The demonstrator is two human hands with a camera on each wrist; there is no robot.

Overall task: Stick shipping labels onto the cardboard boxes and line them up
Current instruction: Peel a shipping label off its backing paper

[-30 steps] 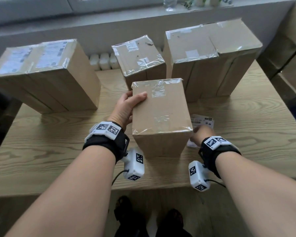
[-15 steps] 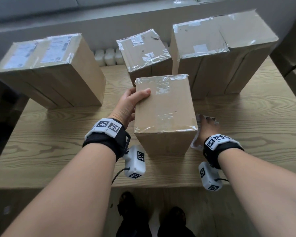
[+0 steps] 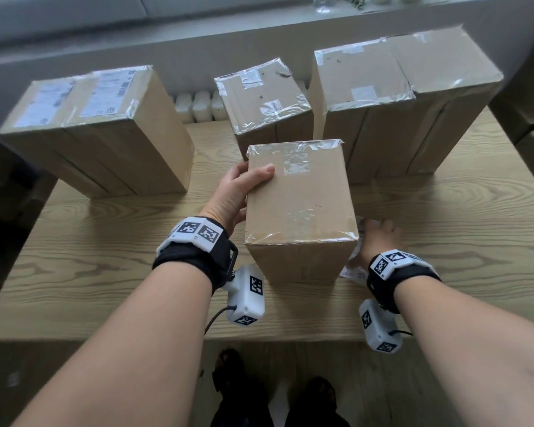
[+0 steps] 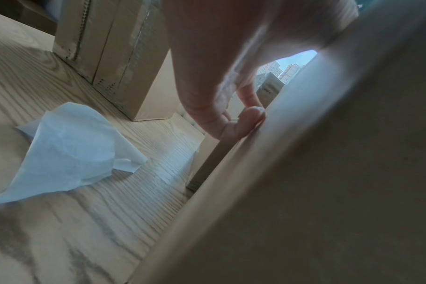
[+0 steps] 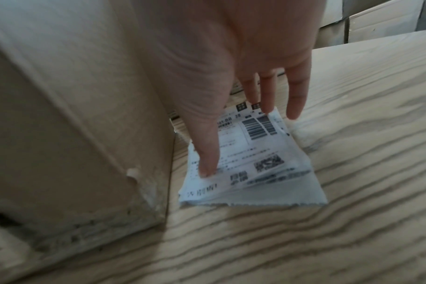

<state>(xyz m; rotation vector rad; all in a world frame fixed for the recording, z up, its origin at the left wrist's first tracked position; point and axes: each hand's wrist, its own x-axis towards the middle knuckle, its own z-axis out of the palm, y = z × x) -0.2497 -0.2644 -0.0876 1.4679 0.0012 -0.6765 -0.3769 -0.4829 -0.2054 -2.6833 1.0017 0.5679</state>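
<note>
Cardboard box (image 3: 299, 208) stands upright at frame centre on the wooden table (image 3: 105, 257). Head view: left hand (image 3: 235, 195) grips its left side, thumb laid over the top face, fingers round the far side. Right hand (image 3: 378, 238) sits low at the box's right foot, on a stack of labels (image 3: 350, 271) lying flat on the table; only a white corner shows there. Upper left: two labelled boxes (image 3: 96, 131) side by side. Upper centre and right: three unlabelled boxes (image 3: 367, 97), taped tops.

Left wrist view: box wall (image 4: 328, 173) fills the right half; left-hand fingers (image 4: 231, 126) curl against its edge. Crumpled white paper (image 4: 68, 149) lies on the table at lower left.

Right wrist view, blurred: right hand (image 5: 231, 67) is spread, fingers straight. Thumb tip (image 5: 208, 165) presses on the top label (image 5: 253, 153), and one fingertip meets its far edge. Labels lie just beside the box (image 5: 73, 115), which fills the left of frame.
</note>
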